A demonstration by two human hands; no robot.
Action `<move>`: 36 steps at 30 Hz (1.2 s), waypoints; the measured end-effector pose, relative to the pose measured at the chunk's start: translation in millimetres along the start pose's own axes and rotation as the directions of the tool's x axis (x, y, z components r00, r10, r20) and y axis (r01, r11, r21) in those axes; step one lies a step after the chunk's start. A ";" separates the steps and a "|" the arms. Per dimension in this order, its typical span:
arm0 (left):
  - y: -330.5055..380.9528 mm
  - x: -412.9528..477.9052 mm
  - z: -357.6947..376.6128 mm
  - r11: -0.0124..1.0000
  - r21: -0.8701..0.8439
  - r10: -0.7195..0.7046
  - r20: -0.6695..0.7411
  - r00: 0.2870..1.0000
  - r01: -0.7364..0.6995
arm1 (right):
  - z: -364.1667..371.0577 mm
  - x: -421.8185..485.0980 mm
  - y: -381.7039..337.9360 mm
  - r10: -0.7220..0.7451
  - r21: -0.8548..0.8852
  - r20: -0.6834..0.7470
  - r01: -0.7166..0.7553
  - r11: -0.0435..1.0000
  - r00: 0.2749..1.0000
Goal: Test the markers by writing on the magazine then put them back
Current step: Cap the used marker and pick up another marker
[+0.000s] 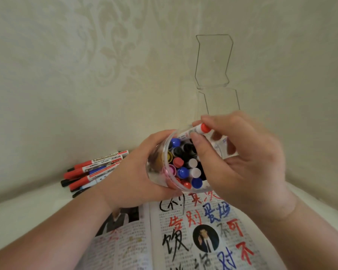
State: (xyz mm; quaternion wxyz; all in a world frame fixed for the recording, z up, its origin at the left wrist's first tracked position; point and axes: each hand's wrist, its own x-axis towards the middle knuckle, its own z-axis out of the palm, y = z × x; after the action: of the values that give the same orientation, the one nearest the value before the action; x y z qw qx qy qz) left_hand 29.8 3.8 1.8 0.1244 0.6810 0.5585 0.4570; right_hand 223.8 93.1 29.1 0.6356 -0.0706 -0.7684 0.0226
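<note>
My left hand (133,176) grips a clear plastic cup (165,151), tilted toward me and lifted above the magazine. Several capped markers (185,166) stand in it, blue, red, black and white ends showing. My right hand (240,158) pinches a red-capped marker (202,129) between thumb and fingers at the cup's far rim. The open magazine (183,240) lies below, its right page covered with handwritten black, red and blue characters.
A pile of several loose markers (92,170), mostly red with some black and blue, lies on the white tabletop at the left near the wall. A clear acrylic stand (213,61) rises against the patterned wall behind the cup.
</note>
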 end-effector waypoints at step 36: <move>14.7 6.2 12.0 0.957 0.183 -0.162 -0.305 0.939 0.225 | -24.9 56.4 75.0 0.729 -0.539 0.334 -0.513 0.668 0.598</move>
State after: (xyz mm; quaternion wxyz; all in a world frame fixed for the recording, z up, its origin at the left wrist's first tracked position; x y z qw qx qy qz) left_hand 48.3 8.2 8.2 0.0125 0.5585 0.6813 0.4731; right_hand 243.9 173.6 79.4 0.3225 -0.4549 -0.8223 0.1135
